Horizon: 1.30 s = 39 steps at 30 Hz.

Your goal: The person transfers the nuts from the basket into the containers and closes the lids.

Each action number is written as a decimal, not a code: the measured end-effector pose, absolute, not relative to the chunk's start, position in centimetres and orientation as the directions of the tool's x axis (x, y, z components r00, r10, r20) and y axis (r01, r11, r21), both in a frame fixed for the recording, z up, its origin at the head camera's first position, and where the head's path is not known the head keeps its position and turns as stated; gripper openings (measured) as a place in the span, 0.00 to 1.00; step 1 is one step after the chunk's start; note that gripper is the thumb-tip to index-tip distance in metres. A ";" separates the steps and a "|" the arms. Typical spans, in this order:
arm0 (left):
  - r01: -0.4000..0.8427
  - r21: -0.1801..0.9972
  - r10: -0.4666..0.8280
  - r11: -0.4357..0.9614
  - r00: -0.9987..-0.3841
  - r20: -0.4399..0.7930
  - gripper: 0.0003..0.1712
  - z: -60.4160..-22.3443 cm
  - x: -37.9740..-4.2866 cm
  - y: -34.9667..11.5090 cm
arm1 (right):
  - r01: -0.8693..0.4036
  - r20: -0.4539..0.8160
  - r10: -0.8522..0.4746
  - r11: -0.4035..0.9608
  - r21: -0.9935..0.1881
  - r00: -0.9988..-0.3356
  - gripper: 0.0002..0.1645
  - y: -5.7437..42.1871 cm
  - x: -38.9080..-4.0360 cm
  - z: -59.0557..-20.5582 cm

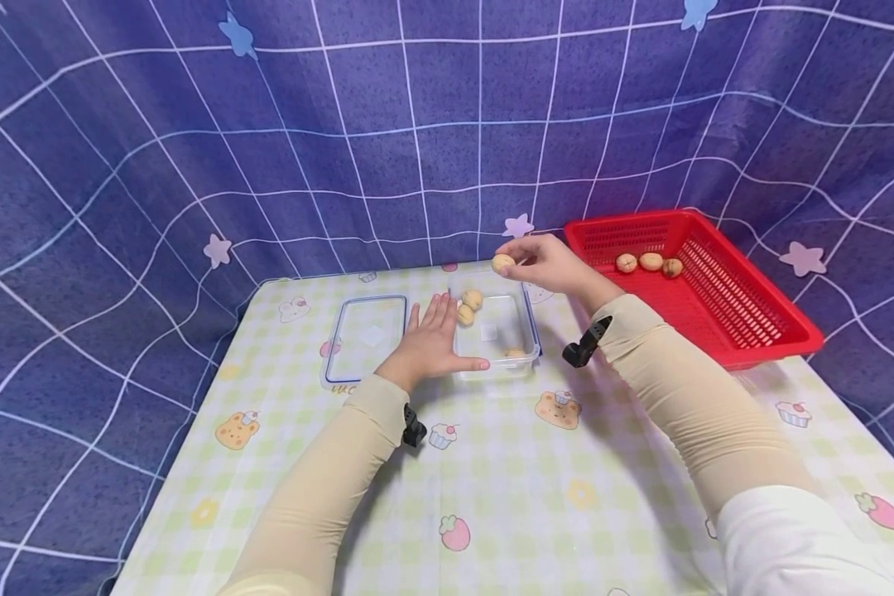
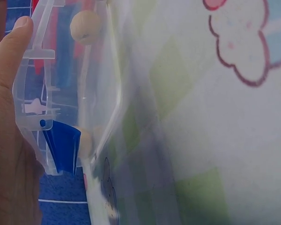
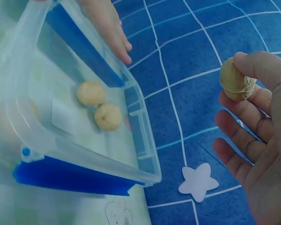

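Observation:
A walnut (image 3: 238,80) is pinched between the thumb and fingers of my right hand (image 1: 547,263), above the back of a clear plastic box (image 1: 532,331) with blue side clips. My left hand (image 1: 430,346) lies with straight fingers along the box's left side, its thumb stretched across the front rim. Inside the box, two walnuts (image 3: 99,105) sit side by side near the left fingertips. Another walnut (image 2: 85,27) rests by the front wall, seen through the plastic in the left wrist view.
Left of the box, a clear lid with a blue seal (image 1: 333,368) lies on the checked tablecloth (image 1: 514,497). To the right stands a red plastic basket (image 1: 737,323) with three walnuts (image 1: 650,261) at its back. A blue grid-patterned curtain (image 1: 447,149) hangs behind the table.

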<state>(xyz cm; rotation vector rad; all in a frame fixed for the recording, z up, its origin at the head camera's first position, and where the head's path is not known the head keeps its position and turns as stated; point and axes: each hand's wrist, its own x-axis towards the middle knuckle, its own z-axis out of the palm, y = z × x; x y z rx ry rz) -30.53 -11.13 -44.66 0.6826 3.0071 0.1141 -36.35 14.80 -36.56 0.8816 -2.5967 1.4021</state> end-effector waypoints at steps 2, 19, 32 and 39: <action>0.432 0.089 0.436 0.898 -0.899 -0.039 0.79 -44.7 -30.5 -11.1 | -0.504 0.307 -0.454 0.416 -0.757 -0.837 0.20 14.6 -36.3 -36.9; 0.423 0.097 0.429 0.901 -0.902 -0.054 0.81 -44.2 -30.5 -11.2 | -0.486 0.308 -0.464 0.335 -0.807 -0.831 0.22 12.2 -35.4 -38.8; 0.426 0.134 0.436 0.895 -0.898 -0.057 0.81 -44.3 -30.6 -11.1 | -0.485 0.287 -0.492 0.342 -0.805 -0.822 0.22 11.3 -32.1 -36.9; 0.419 0.151 0.433 0.895 -0.899 -0.072 0.81 -44.4 -30.7 -11.2 | -0.478 0.270 -0.507 0.340 -0.810 -0.819 0.22 11.3 -33.5 -38.5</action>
